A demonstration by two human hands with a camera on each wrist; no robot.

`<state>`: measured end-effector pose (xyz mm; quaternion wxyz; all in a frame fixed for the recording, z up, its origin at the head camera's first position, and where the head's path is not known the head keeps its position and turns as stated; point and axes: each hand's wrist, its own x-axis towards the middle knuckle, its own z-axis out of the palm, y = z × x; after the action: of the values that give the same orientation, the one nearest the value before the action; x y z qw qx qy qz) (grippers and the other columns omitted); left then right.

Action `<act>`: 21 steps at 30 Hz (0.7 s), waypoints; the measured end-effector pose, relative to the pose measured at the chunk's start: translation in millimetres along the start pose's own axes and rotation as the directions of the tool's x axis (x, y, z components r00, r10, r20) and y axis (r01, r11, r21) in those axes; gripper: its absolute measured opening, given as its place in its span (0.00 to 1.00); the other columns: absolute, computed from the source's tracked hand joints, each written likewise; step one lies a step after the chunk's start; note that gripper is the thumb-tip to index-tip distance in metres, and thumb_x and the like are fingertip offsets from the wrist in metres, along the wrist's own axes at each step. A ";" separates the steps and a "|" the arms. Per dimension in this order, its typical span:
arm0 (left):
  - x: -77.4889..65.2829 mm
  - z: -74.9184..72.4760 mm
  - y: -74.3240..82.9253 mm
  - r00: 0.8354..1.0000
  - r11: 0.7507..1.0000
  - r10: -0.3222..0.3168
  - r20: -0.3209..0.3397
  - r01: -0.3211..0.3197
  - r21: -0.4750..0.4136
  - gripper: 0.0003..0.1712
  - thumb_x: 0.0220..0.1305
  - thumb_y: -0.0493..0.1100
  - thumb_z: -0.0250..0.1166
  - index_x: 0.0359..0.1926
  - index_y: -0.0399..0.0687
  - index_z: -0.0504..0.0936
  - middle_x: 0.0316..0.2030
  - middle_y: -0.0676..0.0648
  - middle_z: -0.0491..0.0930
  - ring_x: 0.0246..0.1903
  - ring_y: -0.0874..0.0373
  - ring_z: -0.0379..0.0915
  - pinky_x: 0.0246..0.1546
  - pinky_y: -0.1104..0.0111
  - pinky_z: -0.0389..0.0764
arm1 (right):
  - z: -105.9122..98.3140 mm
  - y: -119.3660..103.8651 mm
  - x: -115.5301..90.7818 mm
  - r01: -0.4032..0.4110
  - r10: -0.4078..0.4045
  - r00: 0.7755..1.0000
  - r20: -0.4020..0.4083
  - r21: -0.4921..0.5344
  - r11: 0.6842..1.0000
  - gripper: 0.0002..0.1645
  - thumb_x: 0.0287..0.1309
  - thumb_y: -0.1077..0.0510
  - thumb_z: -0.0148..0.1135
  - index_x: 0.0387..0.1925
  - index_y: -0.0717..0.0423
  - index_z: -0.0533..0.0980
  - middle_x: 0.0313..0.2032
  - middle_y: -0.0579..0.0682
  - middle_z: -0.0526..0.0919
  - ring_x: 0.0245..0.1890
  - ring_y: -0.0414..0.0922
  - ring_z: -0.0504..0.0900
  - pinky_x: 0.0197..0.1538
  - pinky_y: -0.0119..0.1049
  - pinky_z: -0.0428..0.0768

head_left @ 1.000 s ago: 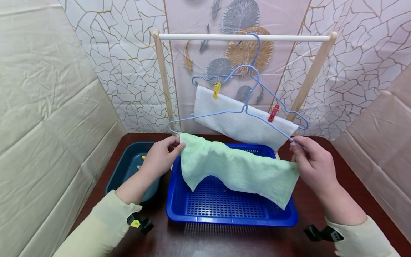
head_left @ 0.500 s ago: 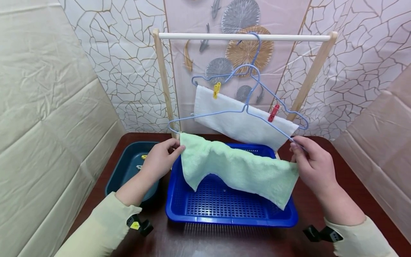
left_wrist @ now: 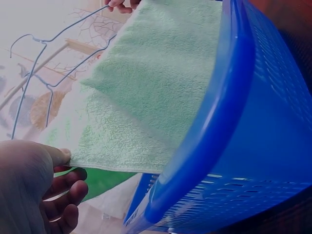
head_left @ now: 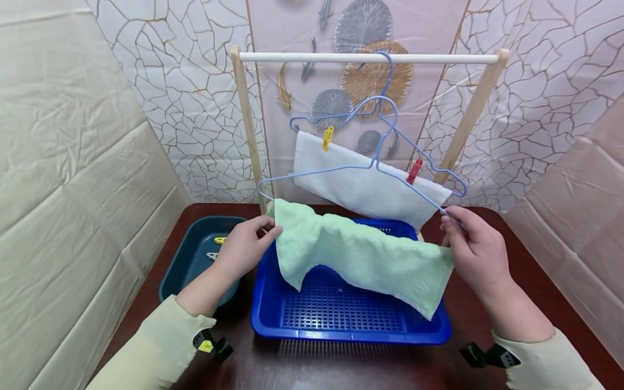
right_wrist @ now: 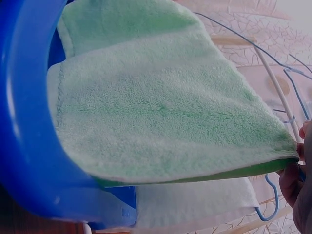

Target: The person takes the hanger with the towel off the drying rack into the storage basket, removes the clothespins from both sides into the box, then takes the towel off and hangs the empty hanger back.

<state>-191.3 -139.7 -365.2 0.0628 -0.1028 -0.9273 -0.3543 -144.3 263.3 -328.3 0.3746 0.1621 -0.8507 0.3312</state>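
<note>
A light green towel [head_left: 361, 249] is draped over the lower bar of a blue wire hanger [head_left: 336, 169], its folded edge along the top. My left hand [head_left: 246, 241] pinches the towel's left edge between thumb and fingers, as the left wrist view also shows. With my right hand [head_left: 475, 246] I grip the hanger's right end together with the towel's right corner. The towel hangs over a blue perforated basket [head_left: 351, 335]. Behind it, a white towel [head_left: 336, 173] hangs from another blue hanger [head_left: 424, 151], fastened by a yellow clothespin [head_left: 327, 138] and a red clothespin [head_left: 414, 171].
A wooden rack with a white rod [head_left: 312, 57] stands at the back and carries the rear hanger. To the left, a dark teal tray [head_left: 170, 271] holds a yellow clothespin [head_left: 220, 240] and a white clothespin [head_left: 212, 255]. Everything stands on a dark brown table [head_left: 302, 368].
My left hand has shifted slightly downward at the towel's left edge, and that corner has slid a little along the hanger. The right hand keeps its grip almost unmoved.
</note>
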 end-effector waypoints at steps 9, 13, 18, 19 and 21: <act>-0.3 3.9 -2.3 1.000 0.999 0.026 -0.002 -0.026 0.027 0.09 0.70 0.56 0.61 0.37 0.61 0.80 0.27 0.54 0.78 0.30 0.55 0.71 0.29 0.63 0.72 | -1.0 0.6 -0.9 -0.017 0.017 1.000 -0.002 0.002 1.000 0.12 0.63 0.70 0.61 0.47 0.62 0.80 0.30 0.53 0.81 0.24 0.21 0.71 0.28 0.19 0.68; -1.3 4.4 -1.5 1.000 0.999 0.015 0.009 -0.015 0.030 0.09 0.70 0.57 0.61 0.37 0.61 0.80 0.29 0.54 0.79 0.31 0.55 0.72 0.30 0.63 0.72 | -0.6 1.3 -1.3 -0.016 0.016 1.000 -0.005 -0.002 1.000 0.12 0.62 0.70 0.61 0.47 0.62 0.80 0.30 0.53 0.80 0.24 0.21 0.71 0.28 0.19 0.69; -1.4 5.8 -1.7 1.000 0.999 0.004 0.021 -0.005 0.049 0.10 0.70 0.57 0.61 0.38 0.61 0.81 0.32 0.55 0.81 0.32 0.55 0.73 0.31 0.63 0.73 | -0.6 1.6 -1.2 -0.009 0.009 1.000 -0.005 -0.009 1.000 0.12 0.62 0.70 0.61 0.47 0.63 0.80 0.30 0.53 0.80 0.25 0.20 0.70 0.28 0.18 0.68; -1.5 6.0 -1.8 1.000 0.999 0.002 0.023 -0.003 0.051 0.10 0.70 0.57 0.61 0.39 0.61 0.81 0.32 0.55 0.81 0.32 0.56 0.73 0.31 0.63 0.73 | -0.6 1.6 -1.1 -0.008 0.008 1.000 -0.005 -0.010 1.000 0.12 0.62 0.71 0.61 0.47 0.63 0.80 0.30 0.54 0.80 0.25 0.20 0.70 0.28 0.18 0.68; -1.7 6.4 -1.8 1.000 0.999 0.002 0.027 -0.003 0.053 0.09 0.70 0.57 0.61 0.39 0.61 0.82 0.32 0.55 0.81 0.32 0.56 0.72 0.30 0.63 0.73 | -0.3 1.7 -1.3 -0.006 0.005 1.000 -0.005 -0.009 1.000 0.12 0.62 0.71 0.61 0.47 0.63 0.80 0.30 0.54 0.80 0.25 0.20 0.70 0.28 0.18 0.68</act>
<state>-190.4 -137.0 -371.4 0.0534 -0.1072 -0.9370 -0.3282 -144.2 264.8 -329.9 0.3766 0.1573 -0.8516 0.3289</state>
